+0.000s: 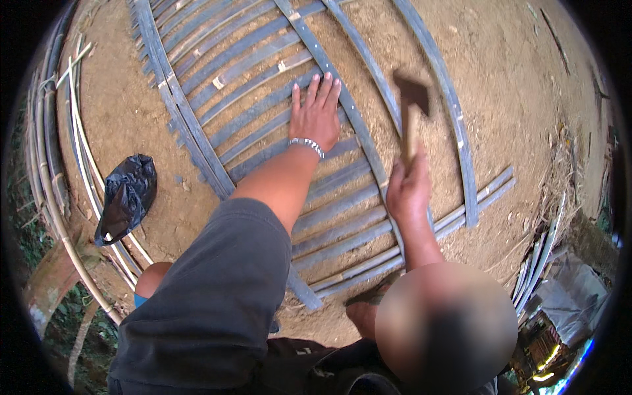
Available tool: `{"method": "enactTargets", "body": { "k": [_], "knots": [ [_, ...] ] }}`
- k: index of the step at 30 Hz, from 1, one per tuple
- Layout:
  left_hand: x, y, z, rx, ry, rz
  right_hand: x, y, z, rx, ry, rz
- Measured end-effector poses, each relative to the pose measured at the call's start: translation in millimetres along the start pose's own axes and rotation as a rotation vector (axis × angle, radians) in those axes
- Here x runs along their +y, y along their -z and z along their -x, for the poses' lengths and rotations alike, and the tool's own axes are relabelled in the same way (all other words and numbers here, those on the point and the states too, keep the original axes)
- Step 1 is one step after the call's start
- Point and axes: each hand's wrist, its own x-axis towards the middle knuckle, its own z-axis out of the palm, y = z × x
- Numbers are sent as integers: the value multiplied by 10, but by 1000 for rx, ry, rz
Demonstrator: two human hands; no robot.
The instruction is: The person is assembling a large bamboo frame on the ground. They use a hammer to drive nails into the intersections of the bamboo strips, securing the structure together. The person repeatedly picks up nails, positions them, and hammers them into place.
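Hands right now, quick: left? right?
Left hand: open, fingers extended, palm down on the slatted frame.
Right hand: closed, holding a hatchet-like tool by its wooden handle.

Wooden handle [411,137], glossy plastic bag [133,184]

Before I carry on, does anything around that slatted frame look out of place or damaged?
Two minor things: a crumpled black plastic bag lies on the dirt left of the slatted frame, looking like stray litter; and the slats jut unevenly past the left rail. No obvious break shows.
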Motion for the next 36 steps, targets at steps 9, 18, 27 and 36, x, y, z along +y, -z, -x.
{"method": "enactTargets", "body": {
  "k": [9, 18, 27, 36],
  "knots": [
    [12, 43, -102, 21, -9, -8, -73, -286, 168, -96, -24, 36],
    [-3, 43, -121, -1, -5, -36, -70, -376, 259, -49, -188, -91],
    [-9, 41, -109, 43, -12, 1, -51, -421, 312, 133, 80, -119],
    [-17, 43, -86, 24, 0, -14, -77, -421, 197, -240, -278, 56]
  ]
}}
